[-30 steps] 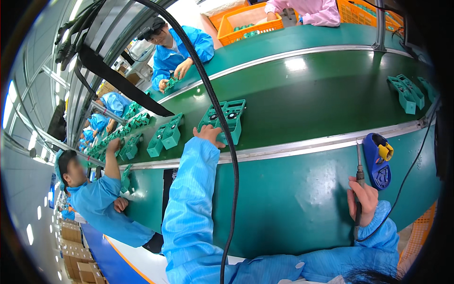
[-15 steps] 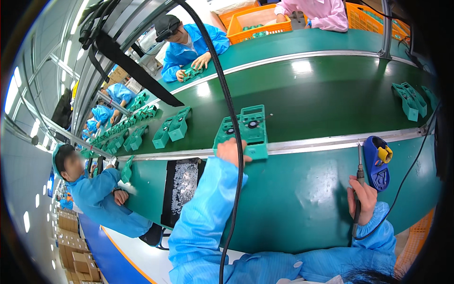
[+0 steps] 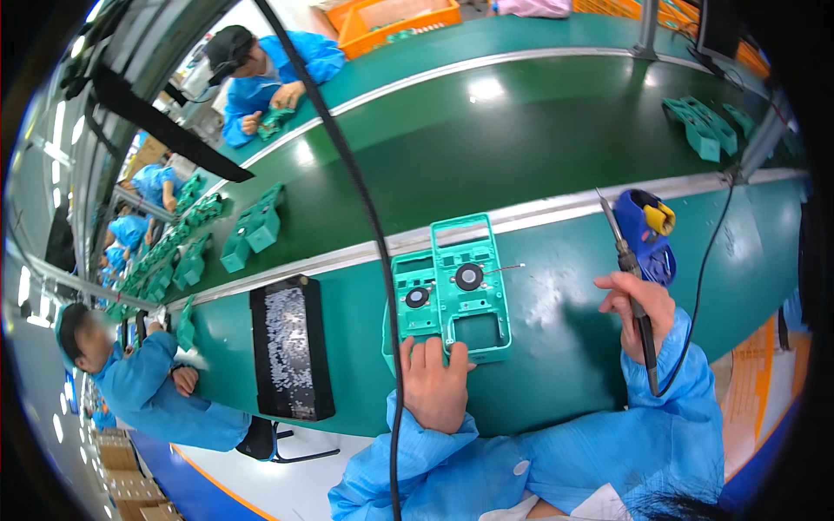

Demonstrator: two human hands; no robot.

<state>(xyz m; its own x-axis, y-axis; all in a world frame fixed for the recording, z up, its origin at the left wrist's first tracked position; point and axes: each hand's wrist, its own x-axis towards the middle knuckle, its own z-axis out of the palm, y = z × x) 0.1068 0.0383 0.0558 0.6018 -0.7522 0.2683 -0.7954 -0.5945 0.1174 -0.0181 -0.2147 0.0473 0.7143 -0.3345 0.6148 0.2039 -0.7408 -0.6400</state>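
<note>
Two green plastic housings (image 3: 472,306) lie side by side on the near worktop, each with a round black speaker (image 3: 469,277) inside. Thin wires stick out from the right-hand speaker. My left hand (image 3: 434,382) grips the housings at their near edge, fingers over the rim and thumb toward the right one; its fingertips are partly hidden. In my right hand (image 3: 643,313) is a soldering iron (image 3: 641,321), held like a pen with its metal tip pointing up and away. The tip is clear of the housings. Just beyond that hand stands a blue soldering-iron stand (image 3: 641,227) with a yellow part.
Left of the housings sits a black tray (image 3: 323,373) of small whitish pieces. A dark cable (image 3: 347,165) hangs across the view. Beyond a metal rail runs a green conveyor (image 3: 434,130) carrying more housings (image 3: 254,227). Co-workers in blue sit at the left (image 3: 143,382) and across (image 3: 287,65).
My left hand has brought the two housings from the conveyor edge toward me onto the worktop. My right hand still holds the soldering iron. The whole view has shifted.
</note>
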